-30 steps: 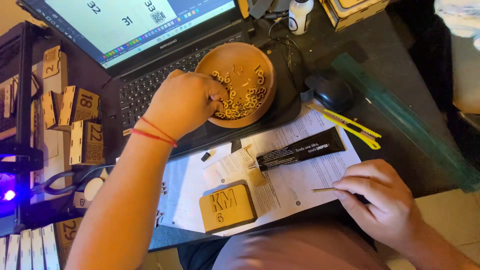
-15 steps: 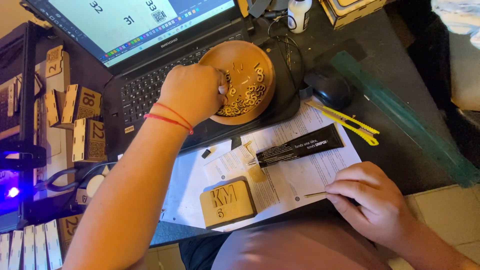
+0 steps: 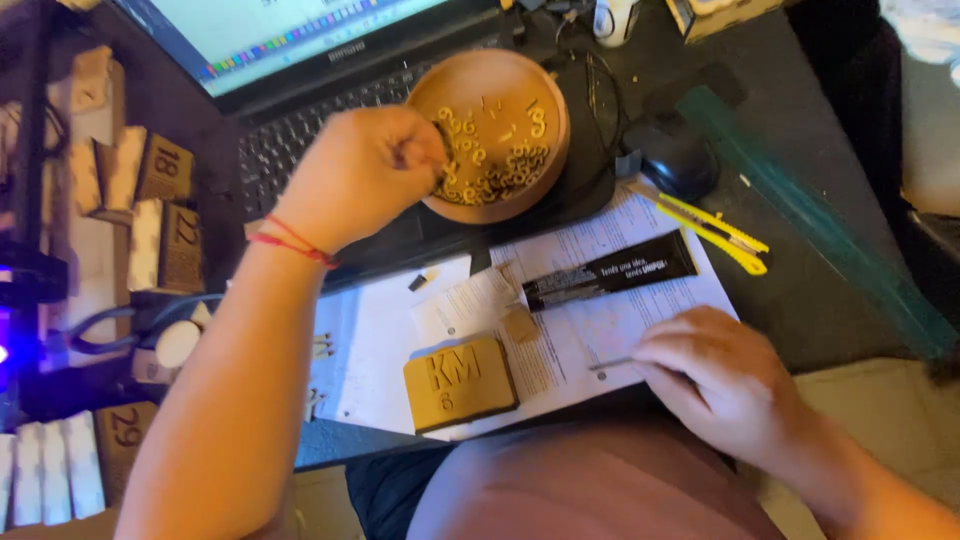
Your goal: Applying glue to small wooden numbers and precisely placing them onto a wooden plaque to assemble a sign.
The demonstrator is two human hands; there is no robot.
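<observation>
Hands at table: right pinching pin, left in bowl
Right hand (image 3: 725, 385) nearest, pinches thin metal pin (image 3: 610, 364) on paper sheet (image 3: 590, 330); wooden plaque (image 3: 459, 382) beside; farther, left hand (image 3: 365, 175) fingers bunched, digging wooden bowl (image 3: 495, 125) of small wooden cutouts (image 3: 500, 165) on laptop (image 3: 330, 90).

A lit laptop screen (image 3: 290, 35), white with coloured bars, stands at the top left, a black tube (image 3: 610, 272) with white print lies on printed sheets (image 3: 600, 330), and a small white bottle (image 3: 615, 20) stands top centre.
</observation>
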